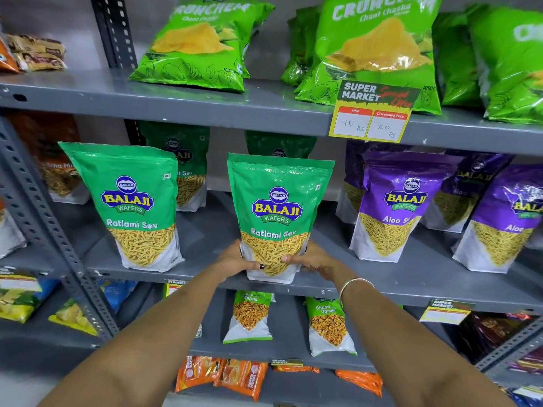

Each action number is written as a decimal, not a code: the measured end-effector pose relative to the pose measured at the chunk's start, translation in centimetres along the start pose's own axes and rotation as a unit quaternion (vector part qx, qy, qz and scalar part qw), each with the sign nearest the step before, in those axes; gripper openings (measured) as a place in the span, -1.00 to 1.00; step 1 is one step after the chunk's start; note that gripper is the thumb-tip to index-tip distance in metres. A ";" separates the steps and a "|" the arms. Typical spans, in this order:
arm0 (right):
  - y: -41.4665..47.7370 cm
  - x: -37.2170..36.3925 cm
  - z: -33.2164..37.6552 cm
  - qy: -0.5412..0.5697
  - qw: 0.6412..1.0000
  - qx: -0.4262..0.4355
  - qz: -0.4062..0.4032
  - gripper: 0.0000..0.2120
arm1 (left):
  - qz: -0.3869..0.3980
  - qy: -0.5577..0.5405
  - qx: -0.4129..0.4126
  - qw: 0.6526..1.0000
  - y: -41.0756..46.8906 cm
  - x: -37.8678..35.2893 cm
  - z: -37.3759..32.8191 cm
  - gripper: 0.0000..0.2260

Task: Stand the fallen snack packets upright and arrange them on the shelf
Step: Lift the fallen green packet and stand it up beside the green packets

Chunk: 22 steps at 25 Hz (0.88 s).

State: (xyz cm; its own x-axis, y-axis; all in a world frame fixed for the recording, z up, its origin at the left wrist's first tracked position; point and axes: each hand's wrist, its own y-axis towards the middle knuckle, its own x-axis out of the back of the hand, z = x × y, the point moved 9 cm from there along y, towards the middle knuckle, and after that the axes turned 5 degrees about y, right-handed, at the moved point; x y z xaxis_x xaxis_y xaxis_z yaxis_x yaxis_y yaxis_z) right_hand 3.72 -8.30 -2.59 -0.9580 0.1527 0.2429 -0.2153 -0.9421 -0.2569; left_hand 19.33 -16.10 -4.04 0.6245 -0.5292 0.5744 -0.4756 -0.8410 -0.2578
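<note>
A green Ratlami Sev packet [276,207] stands upright at the front edge of the middle grey shelf [205,271]. My left hand [235,259] grips its lower left side and my right hand [311,258] grips its lower right side. A second green Ratlami Sev packet [132,201] stands upright to the left, with two more green packets [188,171] standing behind. Purple Aloo Sev packets [393,201] stand upright on the right of the same shelf.
Green Crunchem chip bags [202,42] lean on the top shelf above a price tag [373,113]. Chana Garam packets [249,315] stand on the shelf below, orange packets [223,374] lower still. A perforated grey upright [53,224] rises at the left.
</note>
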 end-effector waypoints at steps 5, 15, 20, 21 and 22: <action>0.2 1.2 -1.0 -0.011 1.000 -0.015 -0.016 -0.19 | 0.097 0.026 0.055 0.993 -0.8 -0.7 0.3 -0.30; -4.6 15.4 -6.1 -0.111 0.973 -0.108 -0.169 -0.46 | 0.361 0.263 0.123 0.886 -3.4 -10.3 -6.1 -0.60; -5.6 25.9 -8.5 -0.178 0.956 -0.092 -0.216 -0.73 | 0.231 0.143 0.018 0.962 1.7 -17.0 -12.8 -0.44; -5.1 27.8 -9.2 -0.168 0.959 -0.080 -0.215 -0.61 | 0.188 0.113 0.005 0.976 3.2 -18.0 -13.8 -0.39; -4.8 29.3 -9.6 -0.142 0.964 -0.064 -0.215 -0.46 | 0.146 0.086 -0.001 0.985 4.5 -18.6 -14.2 -0.33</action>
State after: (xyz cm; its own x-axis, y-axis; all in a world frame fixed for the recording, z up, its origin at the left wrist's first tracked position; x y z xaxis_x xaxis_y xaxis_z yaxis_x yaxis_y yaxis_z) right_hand -25.10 3.54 -3.27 -0.6891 0.4154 0.5938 -0.6195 -0.7628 -0.1853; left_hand -3.18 -8.45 -4.83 0.3456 -0.7221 0.5993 -0.6210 -0.6548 -0.4308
